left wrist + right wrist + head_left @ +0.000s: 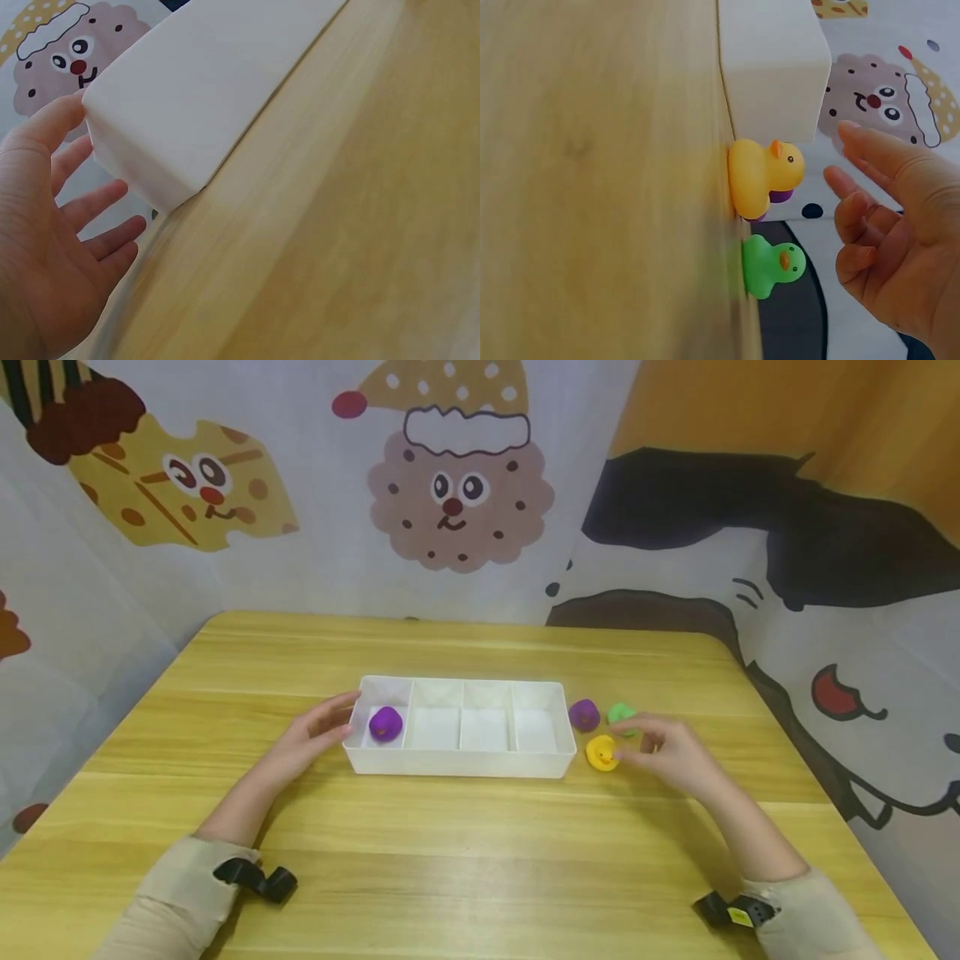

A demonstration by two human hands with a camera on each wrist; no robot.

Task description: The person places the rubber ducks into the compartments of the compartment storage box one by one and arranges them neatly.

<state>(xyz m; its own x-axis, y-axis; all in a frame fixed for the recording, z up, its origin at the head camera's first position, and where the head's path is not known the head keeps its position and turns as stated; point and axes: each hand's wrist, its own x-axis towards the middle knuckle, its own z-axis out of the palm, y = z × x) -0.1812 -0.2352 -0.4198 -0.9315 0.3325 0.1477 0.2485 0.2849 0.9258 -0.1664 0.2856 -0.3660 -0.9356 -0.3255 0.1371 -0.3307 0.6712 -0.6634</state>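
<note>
- Yellow duck (600, 754): on the desk (465, 860), just beside the white tray (459, 764), apparently for easy reach.
- Right hand (667, 750): grip half-open near the duck, holding nothing.
- Left hand (311, 732): grip spread, touching the tray's end, seemingly to steady it.

a cloth-walled corner here, home or studio too close to call: cartoon-printed fabric (318, 493) hangs round a wood-grain table (465, 843), a cookie face (461, 522) grinning straight ahead!
</note>
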